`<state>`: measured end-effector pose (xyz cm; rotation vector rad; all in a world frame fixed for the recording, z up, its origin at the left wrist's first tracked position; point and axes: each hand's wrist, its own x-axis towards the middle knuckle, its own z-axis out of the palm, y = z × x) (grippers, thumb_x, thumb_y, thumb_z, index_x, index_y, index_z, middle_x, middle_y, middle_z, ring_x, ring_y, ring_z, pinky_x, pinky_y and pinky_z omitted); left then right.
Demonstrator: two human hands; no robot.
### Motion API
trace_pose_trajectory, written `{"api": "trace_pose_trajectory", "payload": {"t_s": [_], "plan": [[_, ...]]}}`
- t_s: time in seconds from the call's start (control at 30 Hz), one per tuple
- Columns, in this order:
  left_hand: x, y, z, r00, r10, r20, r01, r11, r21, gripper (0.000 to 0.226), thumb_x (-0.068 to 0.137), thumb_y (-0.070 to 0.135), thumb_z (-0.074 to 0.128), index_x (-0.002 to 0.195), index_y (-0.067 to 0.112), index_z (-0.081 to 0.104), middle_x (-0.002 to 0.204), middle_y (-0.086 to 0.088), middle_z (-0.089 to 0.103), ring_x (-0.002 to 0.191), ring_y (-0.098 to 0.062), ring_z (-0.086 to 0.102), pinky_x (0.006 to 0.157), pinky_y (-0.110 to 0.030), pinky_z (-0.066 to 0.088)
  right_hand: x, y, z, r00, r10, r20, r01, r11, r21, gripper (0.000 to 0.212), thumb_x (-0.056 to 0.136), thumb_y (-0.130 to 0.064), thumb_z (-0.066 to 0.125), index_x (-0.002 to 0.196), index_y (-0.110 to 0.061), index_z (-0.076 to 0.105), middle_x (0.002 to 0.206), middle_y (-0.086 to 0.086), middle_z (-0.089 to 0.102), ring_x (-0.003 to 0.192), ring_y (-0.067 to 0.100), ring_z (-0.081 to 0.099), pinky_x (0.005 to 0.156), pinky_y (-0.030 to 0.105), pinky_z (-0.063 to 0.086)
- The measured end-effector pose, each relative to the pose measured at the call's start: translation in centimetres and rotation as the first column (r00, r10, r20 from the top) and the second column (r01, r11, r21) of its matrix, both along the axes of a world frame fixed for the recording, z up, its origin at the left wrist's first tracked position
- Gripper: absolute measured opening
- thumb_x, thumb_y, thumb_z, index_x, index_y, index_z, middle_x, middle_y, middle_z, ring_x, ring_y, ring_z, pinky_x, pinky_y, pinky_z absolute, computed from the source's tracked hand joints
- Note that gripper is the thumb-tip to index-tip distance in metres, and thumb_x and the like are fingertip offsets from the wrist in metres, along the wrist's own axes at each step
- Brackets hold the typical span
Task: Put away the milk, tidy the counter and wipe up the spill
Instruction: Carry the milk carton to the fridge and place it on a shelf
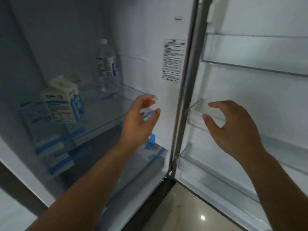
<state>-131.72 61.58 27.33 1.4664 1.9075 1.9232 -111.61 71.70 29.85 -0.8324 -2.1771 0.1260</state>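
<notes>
A white and blue milk carton (64,104) stands upright on the glass shelf (106,114) inside the open fridge, at the left. My left hand (140,119) hovers in front of the shelf's right end, to the right of the carton and apart from it, fingers spread and holding nothing. My right hand (231,127) is raised in front of the open fridge door (266,90), near a small clear door bin (200,117), fingers curled apart and empty.
A clear water bottle (106,67) stands further back on the same shelf. Drawers with blue tape (63,150) sit below the shelf. The door has clear bins (250,52) at several heights. Pale floor (191,212) shows below.
</notes>
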Motion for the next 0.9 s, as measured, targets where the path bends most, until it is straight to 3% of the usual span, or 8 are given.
{"api": "trace_pose_trajectory", "payload": {"t_s": [0.07,0.13,0.3,0.43,0.6,0.73,0.9], "plan": [[3.4,1.9,0.1,0.986,-0.149,-0.077,0.148,0.989,-0.014,0.028,0.083,0.018,0.063,0.110,0.022,0.056,0.102,0.011,0.061,0.099,0.002,0.056,0.086,-0.013,0.042,4.7,0.0,-0.1,0.989,-0.139,0.055,0.139,0.990,0.002,0.034,0.084,-0.035,0.059,0.114,-0.018,0.057,0.117,0.005,0.060,0.105,0.028,0.055,0.088,0.039,0.042],[6.5,3.5,0.2,0.954,-0.254,-0.161,0.251,0.967,-0.037,0.029,0.083,0.019,0.063,0.112,0.022,0.057,0.103,0.009,0.062,0.098,0.004,0.054,0.085,-0.007,0.038,8.9,0.2,-0.6,0.959,-0.257,0.120,0.259,0.966,-0.005,0.036,0.084,-0.037,0.059,0.114,-0.018,0.057,0.118,0.006,0.059,0.103,0.030,0.055,0.088,0.042,0.043],[12.3,7.1,-0.2,0.843,-0.366,-0.394,0.344,0.930,-0.129,0.029,0.083,0.026,0.060,0.112,0.024,0.059,0.105,0.007,0.061,0.099,-0.006,0.054,0.091,-0.018,0.040,16.3,0.6,-1.7,0.927,-0.362,0.095,0.368,0.928,-0.057,0.028,0.083,-0.031,0.063,0.105,-0.015,0.061,0.094,0.002,0.060,0.088,0.023,0.059,0.077,0.032,0.045],[15.6,9.1,-0.4,0.785,-0.367,-0.500,0.317,0.930,-0.185,0.030,0.084,0.029,0.058,0.113,0.024,0.059,0.105,0.006,0.063,0.097,-0.006,0.055,0.089,-0.022,0.041,19.3,1.3,-1.7,0.931,-0.356,0.081,0.361,0.930,-0.071,0.017,0.084,-0.029,0.062,0.094,-0.015,0.063,0.086,-0.001,0.056,0.080,0.018,0.056,0.071,0.026,0.040],[18.1,10.7,-1.3,0.747,-0.316,-0.584,0.219,0.948,-0.233,0.026,0.085,0.045,0.052,0.105,0.032,0.062,0.093,0.010,0.066,0.090,-0.009,0.060,0.097,-0.043,0.039,21.7,1.4,-2.8,0.933,-0.354,0.058,0.359,0.926,-0.115,0.015,0.086,-0.026,0.060,0.096,-0.016,0.064,0.091,0.002,0.062,0.085,0.018,0.056,0.078,0.027,0.041],[19.0,10.3,-1.7,0.795,-0.211,-0.569,0.147,0.977,-0.156,0.028,0.082,0.056,0.050,0.088,0.031,0.063,0.075,0.011,0.062,0.075,-0.010,0.058,0.088,-0.034,0.037,21.4,0.0,-3.3,0.934,-0.353,0.051,0.356,0.931,-0.078,0.017,0.087,-0.020,0.060,0.101,-0.013,0.066,0.092,0.005,0.065,0.085,0.020,0.056,0.080,0.029,0.043],[17.5,8.8,-2.4,0.802,-0.206,-0.561,0.195,0.978,-0.079,0.032,0.081,0.058,0.049,0.085,0.029,0.063,0.073,0.012,0.059,0.073,-0.008,0.053,0.083,-0.028,0.029,20.6,-3.9,-3.6,0.927,-0.364,0.086,0.366,0.931,-0.009,0.024,0.088,-0.017,0.058,0.111,-0.018,0.064,0.092,0.003,0.066,0.089,0.023,0.058,0.081,0.032,0.045]]}}
